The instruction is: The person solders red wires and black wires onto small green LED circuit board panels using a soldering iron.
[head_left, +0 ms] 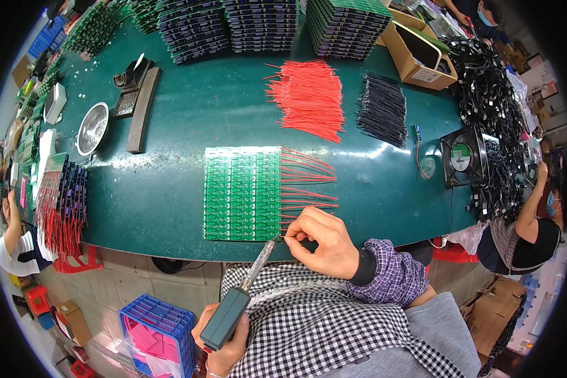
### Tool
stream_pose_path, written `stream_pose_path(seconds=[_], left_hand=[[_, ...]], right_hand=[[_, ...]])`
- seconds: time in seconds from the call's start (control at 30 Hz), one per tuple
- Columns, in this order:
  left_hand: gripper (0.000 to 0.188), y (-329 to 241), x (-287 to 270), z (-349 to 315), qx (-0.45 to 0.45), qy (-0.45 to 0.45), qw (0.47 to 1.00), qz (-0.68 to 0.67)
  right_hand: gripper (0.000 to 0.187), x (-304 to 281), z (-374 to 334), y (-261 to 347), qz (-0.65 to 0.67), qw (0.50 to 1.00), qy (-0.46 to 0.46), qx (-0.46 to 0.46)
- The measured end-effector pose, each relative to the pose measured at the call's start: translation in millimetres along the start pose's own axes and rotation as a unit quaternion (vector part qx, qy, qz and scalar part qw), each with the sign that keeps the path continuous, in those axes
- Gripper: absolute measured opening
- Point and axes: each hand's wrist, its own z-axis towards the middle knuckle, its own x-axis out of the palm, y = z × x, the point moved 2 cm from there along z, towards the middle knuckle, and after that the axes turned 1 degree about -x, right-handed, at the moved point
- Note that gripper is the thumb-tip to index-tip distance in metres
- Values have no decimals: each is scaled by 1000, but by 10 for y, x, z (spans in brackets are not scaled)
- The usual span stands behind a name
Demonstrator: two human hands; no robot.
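Circuit-board panel (242, 194) lies on the green surface (151, 208), red wires (305, 179) jutting from its three o'clock edge. My right grip (326, 242) pinches a thin strand (285, 237) by its five o'clock corner; my left grip (232, 348) encloses a soldering iron (227, 317), tip at that corner. Heaped red leads (309, 101) lie toward one o'clock.

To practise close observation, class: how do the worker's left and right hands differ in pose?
The left hand wraps the boxy tool; the right hand pinches a thin wire beside the green boards. The left hand is short of the table; the right hand reaches over its edge. Both are ungloved.
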Motion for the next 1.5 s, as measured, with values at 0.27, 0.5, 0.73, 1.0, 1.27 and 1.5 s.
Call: stream_pose_path(seconds=[0.27, 0.5, 0.73, 1.0, 1.27, 1.5], left_hand=[[21, 133, -15, -60, 37, -20, 999, 10], [20, 160, -7, -77, 40, -41, 998, 14], [31, 159, -26, -135, -6, -25, 999, -27], [41, 537, 239, -5, -25, -104, 994, -20], [47, 146, 105, 414, -16, -2, 998, 67], [53, -303, -236, 442, -30, 45, 985, 165]], right_hand=[[15, 2, 7, -8, 3, 1000, 2, 0], [11, -15, -2, 11, -5, 1000, 17, 6], [14, 16, -12, -6, 7, 1000, 6, 3], [11, -80, 25, 47, -21, 999, 21, -23], [8, -622, -34, 21, -72, 995, 27, -62], [11, -1588, 469, -669, -365, 917, -155, -39]])
